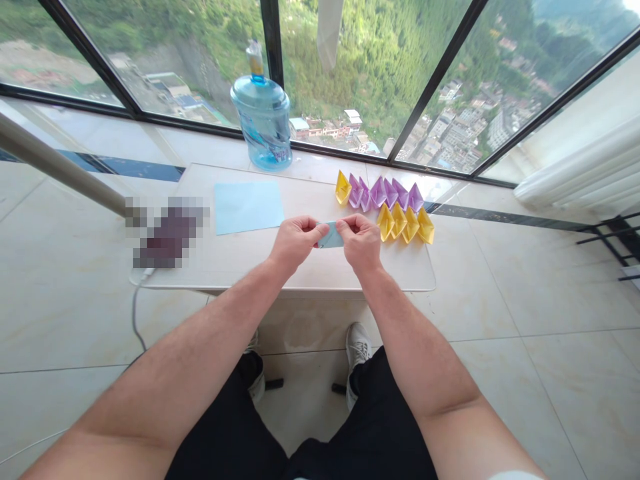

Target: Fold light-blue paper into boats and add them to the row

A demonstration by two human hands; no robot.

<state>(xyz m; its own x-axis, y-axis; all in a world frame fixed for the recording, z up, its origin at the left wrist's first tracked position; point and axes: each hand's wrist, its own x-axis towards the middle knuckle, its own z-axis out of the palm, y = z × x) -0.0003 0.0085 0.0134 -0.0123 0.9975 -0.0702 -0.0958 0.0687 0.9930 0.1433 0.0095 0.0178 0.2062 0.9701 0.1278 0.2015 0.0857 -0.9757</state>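
Between my two hands is a small folded piece of light blue paper (330,235), held just above the front part of the white table (240,263). My left hand (299,239) pinches its left end, thumb on top. On the right end, my right hand (361,241) is closed in a pinch too. A flat light blue sheet (249,208) lies on the table left of my hands. To the right stand folded paper boats: a row of several purple ones (384,193) with a yellow one (343,189) at its left, and several yellow ones (405,223) in front.
A blue water jug (263,123) stands behind the table by the window. At the table's left lies a pixelated dark object (167,237) with a grey cable (135,313) hanging off the edge. A pale pole (60,163) slants in from the left.
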